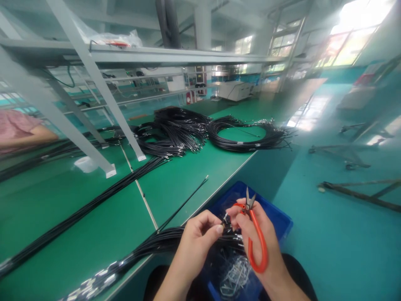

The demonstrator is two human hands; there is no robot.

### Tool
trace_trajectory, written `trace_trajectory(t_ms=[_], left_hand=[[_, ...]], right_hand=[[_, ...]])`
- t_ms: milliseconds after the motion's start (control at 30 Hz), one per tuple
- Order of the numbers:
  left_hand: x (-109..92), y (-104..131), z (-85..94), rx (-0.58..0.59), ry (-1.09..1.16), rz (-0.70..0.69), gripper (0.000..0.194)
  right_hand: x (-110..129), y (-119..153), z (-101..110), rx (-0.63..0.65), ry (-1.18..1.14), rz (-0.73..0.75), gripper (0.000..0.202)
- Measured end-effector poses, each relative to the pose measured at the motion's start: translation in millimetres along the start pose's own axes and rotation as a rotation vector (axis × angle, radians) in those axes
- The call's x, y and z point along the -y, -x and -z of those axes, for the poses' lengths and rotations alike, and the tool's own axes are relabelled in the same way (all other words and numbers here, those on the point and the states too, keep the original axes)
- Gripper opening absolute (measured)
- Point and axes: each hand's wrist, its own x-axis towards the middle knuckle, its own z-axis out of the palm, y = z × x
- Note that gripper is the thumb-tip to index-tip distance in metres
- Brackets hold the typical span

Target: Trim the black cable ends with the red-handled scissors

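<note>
While the right hand (255, 230) grips red-handled scissors (257, 242), the left hand (203, 230) pinches a cable end (223, 223).

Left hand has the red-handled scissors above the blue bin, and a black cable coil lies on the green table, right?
Wrong side: the head view shows the red-handled scissors in the right hand. They are above the blue bin, and a black cable coil does lie on the green table.

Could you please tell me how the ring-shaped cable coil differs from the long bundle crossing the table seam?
The coil loops round an open middle; the bundle runs nearly straight. The coil's ends fan out loosely, while the bundle's far ends stay closer together. Both are black and lie on the green table.
</note>
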Motion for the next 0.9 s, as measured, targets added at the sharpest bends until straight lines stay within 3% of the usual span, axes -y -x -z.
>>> trace_trajectory(t_ms=[267,433,667,800,900], left_hand=[[2,0,-8.5,-0.085,-0.213,-0.038,0.017],[1,1,-10.6,-0.113,-0.276,-0.04,0.017],[0,4,-13.0,-0.111,-0.207,-0.017,0.015],[3,2,-8.8,-0.109,-0.096,-0.021,0.015],[3,0,-0.5,-0.104,-0.011,-0.02,0.015]], right_hand=[[16,5,-8,-0.038,0.236,0.025,0.036],[4,11,-11,-0.134,0.497,0.213,0.027],[-11,19,-2,-0.203,0.823,0.501,0.026],[-12,25,-3,-0.147,0.919,0.708,0.032],[-7,32,-4,-0.108,0.833,0.654,0.031]])
